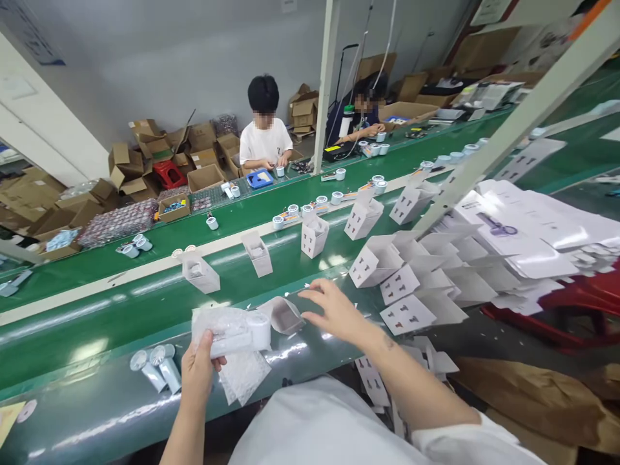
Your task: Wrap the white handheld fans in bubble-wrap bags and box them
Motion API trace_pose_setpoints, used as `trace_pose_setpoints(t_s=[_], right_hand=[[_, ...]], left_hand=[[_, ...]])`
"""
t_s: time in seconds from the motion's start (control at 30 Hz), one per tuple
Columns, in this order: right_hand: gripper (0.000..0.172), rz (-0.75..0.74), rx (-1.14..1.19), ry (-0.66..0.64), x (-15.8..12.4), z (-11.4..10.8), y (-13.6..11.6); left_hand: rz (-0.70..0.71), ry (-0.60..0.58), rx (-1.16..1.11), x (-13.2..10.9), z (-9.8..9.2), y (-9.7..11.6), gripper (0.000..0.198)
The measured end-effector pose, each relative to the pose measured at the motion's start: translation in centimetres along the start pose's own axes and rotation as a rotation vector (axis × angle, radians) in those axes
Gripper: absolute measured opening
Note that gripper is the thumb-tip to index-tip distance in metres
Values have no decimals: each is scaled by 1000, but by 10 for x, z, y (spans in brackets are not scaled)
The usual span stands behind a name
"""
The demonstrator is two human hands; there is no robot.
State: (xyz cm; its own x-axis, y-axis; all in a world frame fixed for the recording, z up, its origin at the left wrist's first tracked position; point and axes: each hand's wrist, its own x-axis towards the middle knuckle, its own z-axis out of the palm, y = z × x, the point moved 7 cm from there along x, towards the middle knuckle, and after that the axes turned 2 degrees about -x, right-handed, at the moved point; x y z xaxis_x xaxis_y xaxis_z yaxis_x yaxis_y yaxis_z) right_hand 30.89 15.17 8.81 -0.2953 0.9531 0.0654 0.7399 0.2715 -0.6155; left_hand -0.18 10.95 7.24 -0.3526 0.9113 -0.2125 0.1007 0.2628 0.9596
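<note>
While the left hand (198, 373) grips one fan (239, 332), two fans (167, 369) lie nearby.

wrapped part (232, 332) in left hand (197, 371), open carton (283, 314) just right, folded cartons (411, 284) further right on belt (97, 336)

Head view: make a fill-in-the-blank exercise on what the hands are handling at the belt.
1. The wrapped gadget is held in the ____ hand.
2. The right hand, fingers spread, is beside an open box lying on the belt, whose colour is ____.
3. The flat box blanks are piled on the person's ____ side.
Missing words: left; green; right.
</note>
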Motion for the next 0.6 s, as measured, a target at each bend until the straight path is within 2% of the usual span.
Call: trace_pose_setpoints(t_s=[0.03, 0.1, 0.2, 0.27, 0.33, 0.4, 0.43, 0.5, 0.6], right_hand=[[40, -56, 17, -29, 4, -5, 4], [44, -146, 78, -211, 15, 2, 12], [56, -199, 211, -512, 24, 32, 15], [79, -183, 298, -572, 21, 51, 12], [109, -142, 368, -493, 13, 67, 10], [126, -72, 384, -317, 2, 79, 11], [125, -26, 371, -216, -5, 84, 13], [113, 52, 332, -42, -16, 92, 17], [96, 37, 309, 104, -23, 97, 16]], left_hand=[[-6, 14, -28, 1, -3, -1, 44], [-14, 31, -97, 2, -4, -2, 43], [-14, 28, -170, 0, 3, 1, 42], [-5, 18, -189, -5, 12, 4, 42], [9, 11, -185, -10, 23, 5, 44], [23, 7, -162, -17, 35, 4, 44], [22, 6, -152, -20, 40, 2, 44], [3, 4, -145, -26, 49, -3, 44], [-22, 42, -148, -34, 49, -5, 45]])
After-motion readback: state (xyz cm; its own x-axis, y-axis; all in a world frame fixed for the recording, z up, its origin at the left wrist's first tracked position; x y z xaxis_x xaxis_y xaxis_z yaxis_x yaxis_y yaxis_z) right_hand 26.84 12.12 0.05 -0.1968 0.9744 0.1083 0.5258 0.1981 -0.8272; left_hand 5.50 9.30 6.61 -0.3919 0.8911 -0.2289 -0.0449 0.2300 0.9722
